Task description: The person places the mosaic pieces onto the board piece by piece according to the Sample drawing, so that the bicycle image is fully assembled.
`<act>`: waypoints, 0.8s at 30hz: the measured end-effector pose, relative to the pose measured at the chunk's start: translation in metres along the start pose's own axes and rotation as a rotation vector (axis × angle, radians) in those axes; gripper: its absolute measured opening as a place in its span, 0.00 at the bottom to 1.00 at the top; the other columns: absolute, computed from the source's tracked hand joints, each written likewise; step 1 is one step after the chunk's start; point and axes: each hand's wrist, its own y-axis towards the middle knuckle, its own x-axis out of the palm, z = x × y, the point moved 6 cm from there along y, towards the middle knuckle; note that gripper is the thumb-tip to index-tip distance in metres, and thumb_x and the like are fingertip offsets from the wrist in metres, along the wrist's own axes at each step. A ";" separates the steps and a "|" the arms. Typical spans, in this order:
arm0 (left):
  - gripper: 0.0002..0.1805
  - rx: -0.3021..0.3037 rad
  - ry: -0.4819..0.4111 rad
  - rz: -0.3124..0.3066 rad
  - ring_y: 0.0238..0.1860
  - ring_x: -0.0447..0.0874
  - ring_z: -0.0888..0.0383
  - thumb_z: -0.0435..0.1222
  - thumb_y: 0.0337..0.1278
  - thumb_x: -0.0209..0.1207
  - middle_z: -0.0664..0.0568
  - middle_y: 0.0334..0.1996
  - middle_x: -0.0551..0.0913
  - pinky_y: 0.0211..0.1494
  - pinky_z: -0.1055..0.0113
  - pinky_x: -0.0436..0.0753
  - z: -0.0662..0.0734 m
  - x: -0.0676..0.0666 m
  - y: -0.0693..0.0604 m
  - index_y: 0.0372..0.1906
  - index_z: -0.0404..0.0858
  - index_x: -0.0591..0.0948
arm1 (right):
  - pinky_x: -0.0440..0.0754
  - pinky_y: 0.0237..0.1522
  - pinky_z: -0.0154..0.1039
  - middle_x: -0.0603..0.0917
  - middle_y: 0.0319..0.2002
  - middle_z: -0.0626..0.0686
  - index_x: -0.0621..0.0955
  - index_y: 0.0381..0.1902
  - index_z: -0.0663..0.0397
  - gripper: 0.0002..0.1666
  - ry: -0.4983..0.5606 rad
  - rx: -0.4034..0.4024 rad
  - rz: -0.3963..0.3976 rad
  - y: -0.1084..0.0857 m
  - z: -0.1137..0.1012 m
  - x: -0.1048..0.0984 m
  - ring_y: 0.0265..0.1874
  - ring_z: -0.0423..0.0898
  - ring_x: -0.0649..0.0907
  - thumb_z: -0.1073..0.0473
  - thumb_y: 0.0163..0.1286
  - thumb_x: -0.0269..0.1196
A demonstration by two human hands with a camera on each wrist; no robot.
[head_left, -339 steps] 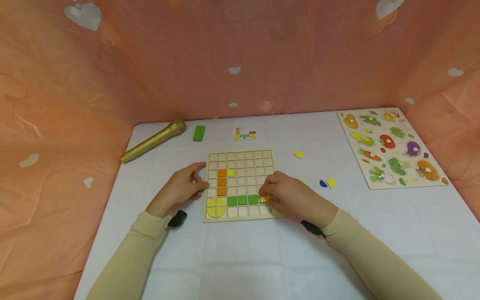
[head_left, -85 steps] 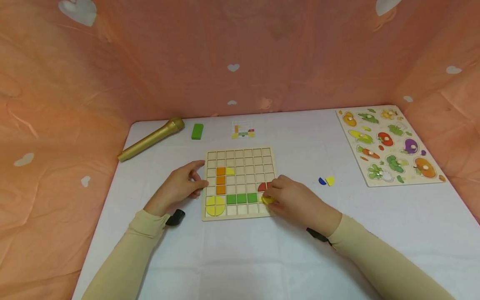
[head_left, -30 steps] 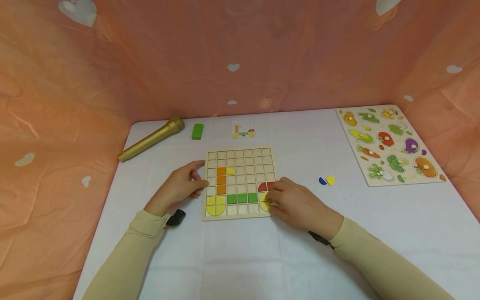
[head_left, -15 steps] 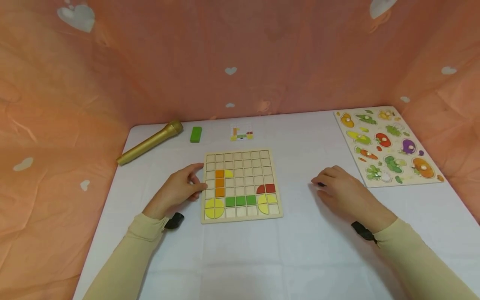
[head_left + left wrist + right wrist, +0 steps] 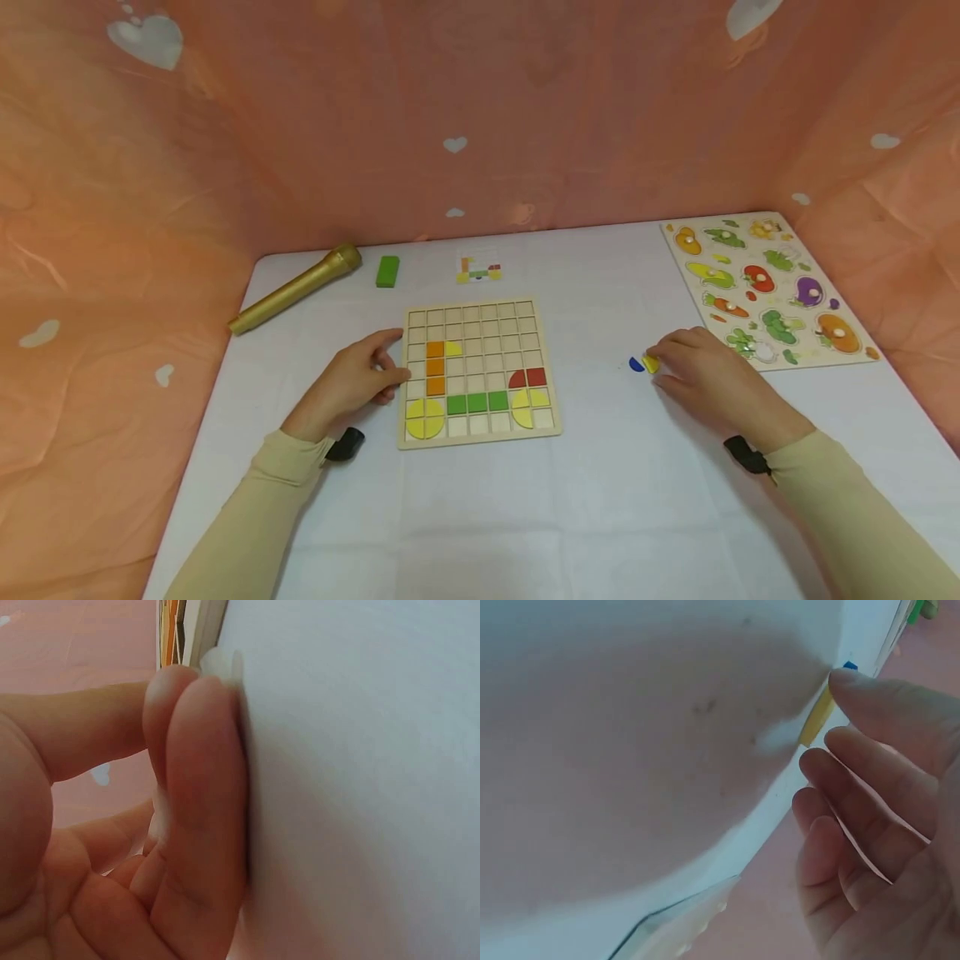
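A wooden grid board (image 5: 491, 317) lies mid-table. My left hand (image 5: 352, 383) touches its left edge with the thumb and index finger; the other fingers are bent on the table. To the right of the board, my right hand (image 5: 712, 383) pinches a yellow quarter-circle piece (image 5: 651, 363) at the fingertips, partly covered by them. A blue half-circle piece (image 5: 637, 364) lies just left of it. On the board sit orange squares (image 5: 436, 367), green squares (image 5: 477, 402), red pieces (image 5: 536, 377), a yellow circle (image 5: 425, 418) of quarters at lower left, and three yellow quarters (image 5: 522, 408) at lower right.
A small pattern card (image 5: 478, 265) lies behind the board. A green block (image 5: 387, 272) and a gold microphone (image 5: 296, 290) are at back left. On the right lies a vegetable puzzle board (image 5: 780, 292), close beyond the right hand. Heart-printed cloth walls surround the table.
My right hand has left the board's lower right corner and moved right to the yellow quarter. Over the longer span, other loose yellow pieces left the table and yellow quarters were added at lower right.
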 end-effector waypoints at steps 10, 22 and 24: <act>0.43 -0.009 -0.029 -0.001 0.31 0.84 0.55 0.37 0.71 0.70 0.44 0.43 0.80 0.38 0.67 0.89 -0.001 0.001 0.000 0.85 0.43 0.64 | 0.87 0.59 0.59 0.89 0.52 0.56 0.90 0.53 0.57 0.15 0.022 0.018 -0.019 0.007 0.002 0.003 0.56 0.57 0.84 0.62 0.70 0.76; 0.43 -0.004 -0.017 0.001 0.31 0.85 0.55 0.37 0.71 0.70 0.44 0.42 0.81 0.38 0.67 0.89 0.000 0.000 0.000 0.85 0.43 0.63 | 0.88 0.58 0.60 0.89 0.50 0.57 0.90 0.50 0.57 0.14 0.036 0.072 -0.039 0.008 0.001 0.005 0.55 0.57 0.85 0.58 0.70 0.76; 0.43 -0.002 -0.019 0.000 0.31 0.84 0.55 0.37 0.71 0.70 0.44 0.42 0.81 0.38 0.67 0.89 0.000 0.001 0.000 0.85 0.43 0.63 | 0.88 0.58 0.60 0.89 0.50 0.57 0.90 0.50 0.57 0.14 0.035 0.078 -0.040 0.007 0.001 0.005 0.55 0.57 0.85 0.58 0.70 0.76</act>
